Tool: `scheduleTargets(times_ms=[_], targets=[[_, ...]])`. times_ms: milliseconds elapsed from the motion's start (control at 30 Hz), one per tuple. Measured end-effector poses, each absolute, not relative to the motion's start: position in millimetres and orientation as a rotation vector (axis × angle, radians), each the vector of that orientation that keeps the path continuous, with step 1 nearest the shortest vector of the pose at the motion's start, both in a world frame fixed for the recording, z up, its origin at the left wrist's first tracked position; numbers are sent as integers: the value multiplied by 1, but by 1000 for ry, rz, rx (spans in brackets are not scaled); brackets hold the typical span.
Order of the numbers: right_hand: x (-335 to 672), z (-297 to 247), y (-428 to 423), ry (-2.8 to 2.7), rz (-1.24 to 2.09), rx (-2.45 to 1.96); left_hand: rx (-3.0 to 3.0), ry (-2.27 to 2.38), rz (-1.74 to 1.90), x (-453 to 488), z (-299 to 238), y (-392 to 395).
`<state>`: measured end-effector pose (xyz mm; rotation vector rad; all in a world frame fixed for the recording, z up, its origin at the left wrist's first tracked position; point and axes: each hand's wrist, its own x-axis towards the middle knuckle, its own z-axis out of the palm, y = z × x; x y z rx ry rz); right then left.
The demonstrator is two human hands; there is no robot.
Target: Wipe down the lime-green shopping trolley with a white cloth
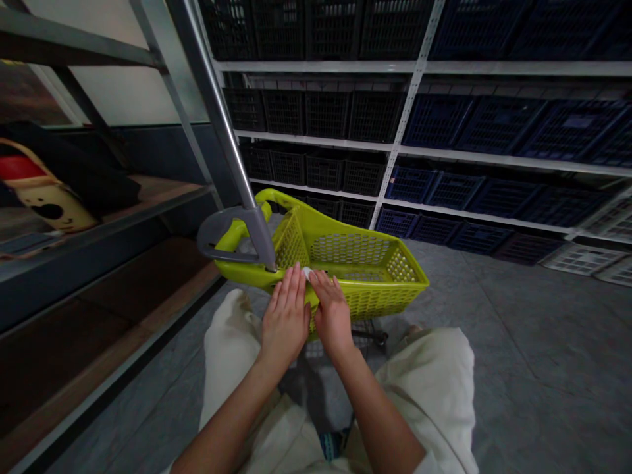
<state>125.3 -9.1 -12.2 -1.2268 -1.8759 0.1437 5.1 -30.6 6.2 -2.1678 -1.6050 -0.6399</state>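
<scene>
A lime-green perforated plastic shopping basket sits tilted on a wheeled cart in front of me, with a grey handle grip at its left end. My left hand and my right hand both lie palm-down at the basket's near rim. Between their fingertips is a small white object, mostly hidden by my fingers. I cannot tell whether either hand grips it.
A grey metal cart pole rises past the basket. White shelving holds several black and blue crates on the right. A wooden shelf with a cream-and-red item runs along the left. Beige trouser legs and a grey floor lie below.
</scene>
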Motion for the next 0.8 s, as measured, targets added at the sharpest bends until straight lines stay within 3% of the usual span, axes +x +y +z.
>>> scheduleTargets(times_ms=[233,567,800], targets=[[195,-49,-8,-1679,7,-1447,-2171,-1634,-622,7,9,-31],[114,-9,-7,-1832,156,-1173,-2159,-1601,-619,7,5,-31],[177,-37,-6,-1816,95,-1309,-2171,-1606,-645,10,9,-32]])
